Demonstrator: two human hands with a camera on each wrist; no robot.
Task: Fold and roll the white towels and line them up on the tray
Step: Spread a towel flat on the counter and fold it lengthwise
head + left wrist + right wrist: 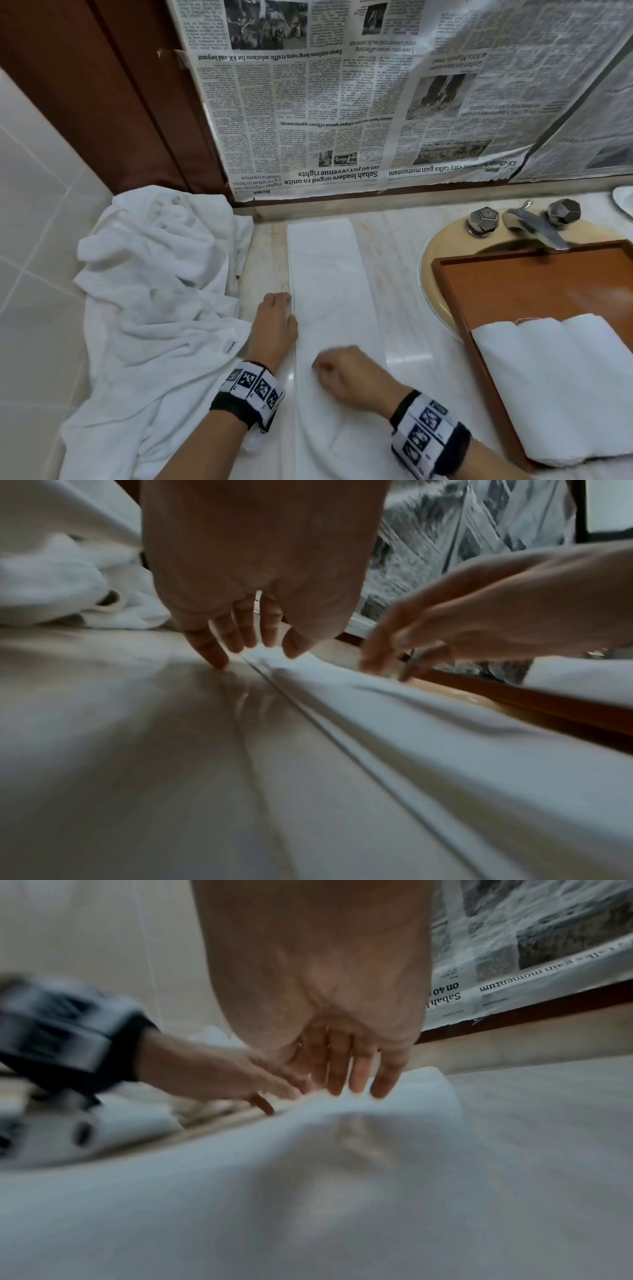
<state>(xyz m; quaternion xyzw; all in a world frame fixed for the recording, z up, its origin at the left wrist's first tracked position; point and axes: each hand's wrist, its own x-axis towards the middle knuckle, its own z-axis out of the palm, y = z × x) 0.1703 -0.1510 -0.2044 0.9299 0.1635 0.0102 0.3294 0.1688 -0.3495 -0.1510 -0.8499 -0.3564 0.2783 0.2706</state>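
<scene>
Unfolded towel heap [150,308], far left on the tabletop [400,308]: yours to fold yet. Wooden tray [513,284], right: three rolled towels [561,383] lined up. Folded towel strip [329,291], centre: unrolled. Your left hand [275,325], fingers straight, steadies its left edge; your right hand [342,375] presses it, fingers apart.

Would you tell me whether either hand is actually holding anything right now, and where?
Nothing is gripped. The left hand rests with straight fingers at the left edge of the folded towel; the right hand lies on its near part.
</scene>
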